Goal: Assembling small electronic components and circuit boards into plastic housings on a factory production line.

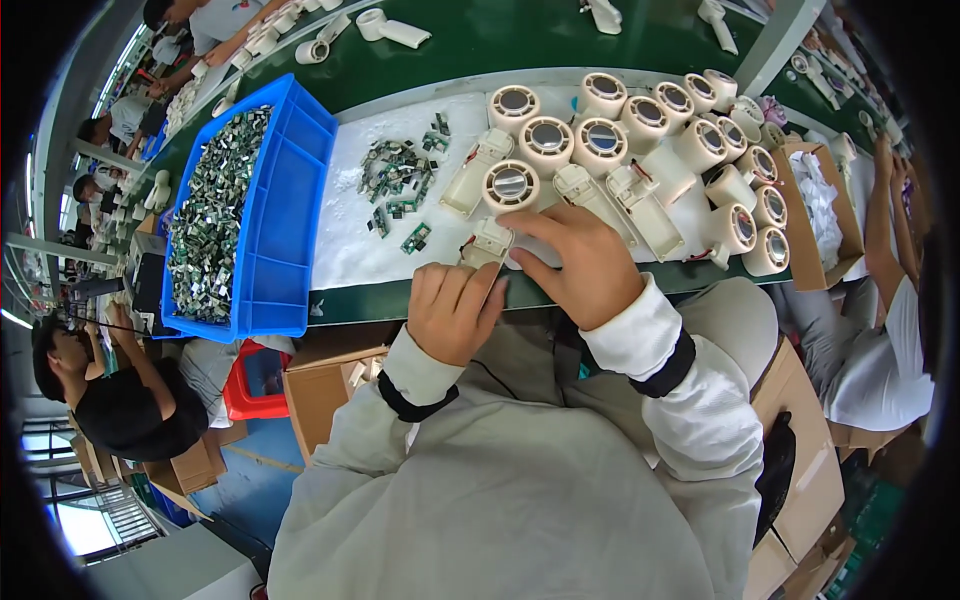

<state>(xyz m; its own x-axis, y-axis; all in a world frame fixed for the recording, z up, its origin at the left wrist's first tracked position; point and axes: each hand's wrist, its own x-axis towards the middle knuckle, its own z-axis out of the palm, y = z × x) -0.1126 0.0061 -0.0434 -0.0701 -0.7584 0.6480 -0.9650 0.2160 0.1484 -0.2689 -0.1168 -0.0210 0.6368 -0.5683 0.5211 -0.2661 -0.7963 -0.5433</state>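
Observation:
At the near edge of the white work mat, both hands hold a cream plastic housing with an open handle [489, 242]. My left hand [452, 312] has its fingers curled round the near end. Thumb and fingers of my right hand [588, 262] grip its right side, by a round cream head [511, 186] with a shiny disc; whether that head belongs to the held piece I cannot tell. Just beyond the hands lie more open-handled cream housings [645, 210]. Left of them sits a loose pile of small green circuit boards [396, 170], with a single circuit board [415, 238] nearer me.
A blue bin [290, 210] full of small circuit boards stands tilted at the left. Several cream round-headed housings [733, 228] crowd the right side, beside a cardboard box [842, 235] with white bags. Behind runs a green belt [470, 45] carrying cream parts. Other people sit on both sides.

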